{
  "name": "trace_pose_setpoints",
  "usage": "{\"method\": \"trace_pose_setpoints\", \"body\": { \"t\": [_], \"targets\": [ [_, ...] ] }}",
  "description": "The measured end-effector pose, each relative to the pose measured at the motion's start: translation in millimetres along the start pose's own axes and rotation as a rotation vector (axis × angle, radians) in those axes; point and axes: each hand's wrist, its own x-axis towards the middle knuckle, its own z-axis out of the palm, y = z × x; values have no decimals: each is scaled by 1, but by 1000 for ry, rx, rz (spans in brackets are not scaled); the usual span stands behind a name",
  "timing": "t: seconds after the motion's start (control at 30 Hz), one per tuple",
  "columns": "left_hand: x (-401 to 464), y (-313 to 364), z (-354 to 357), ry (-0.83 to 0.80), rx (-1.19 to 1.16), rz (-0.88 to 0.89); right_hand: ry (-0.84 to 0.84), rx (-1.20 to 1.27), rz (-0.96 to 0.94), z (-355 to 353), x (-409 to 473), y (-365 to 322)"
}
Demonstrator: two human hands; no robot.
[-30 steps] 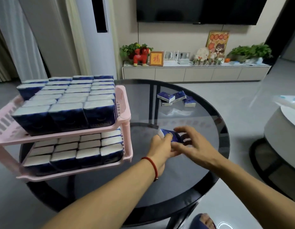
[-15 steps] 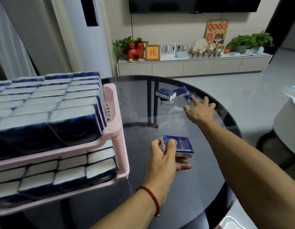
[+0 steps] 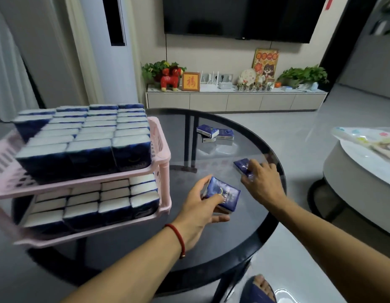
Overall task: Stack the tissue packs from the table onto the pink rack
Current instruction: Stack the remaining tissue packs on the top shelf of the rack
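A pink two-tier rack [image 3: 161,147] stands on the left of the round glass table [image 3: 222,254]; both tiers are packed with several blue and white tissue packs [image 3: 91,136]. My left hand [image 3: 200,206] grips a blue tissue pack [image 3: 224,193] just above the table, to the right of the rack's lower tier. My right hand [image 3: 261,182] holds a second blue pack [image 3: 242,166] farther right, low over the glass. Three loose packs [image 3: 213,133] lie together at the far side of the table.
A white round table [image 3: 353,189] with a patterned plastic bag stands to the right. A TV cabinet [image 3: 233,99] with plants and ornaments runs along the back wall. My foot in a blue slipper [image 3: 259,289] shows below the table edge.
My right hand has come back from the far pile with a pack in its fingers. The left hand has kept its pack and tilted it up. The camera has pulled back.
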Motion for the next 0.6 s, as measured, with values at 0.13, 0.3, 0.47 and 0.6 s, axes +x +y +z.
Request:
{"method": "trace_pose_setpoints", "body": {
  "t": [0.13,0.3,0.47,0.6],
  "targets": [
    [-25,2,-14,28,256,51,-186,206,31,-37,-52,2],
    [-50,1,-34,104,448,75,-267,509,-183,-85,-96,-8],
    [-60,9,-45,74,443,141,-358,301,-586,-91,-119,-45],
    [-69,14,-54,-62,388,86,-321,192,-766,-69,-119,-71]
  ]
}}
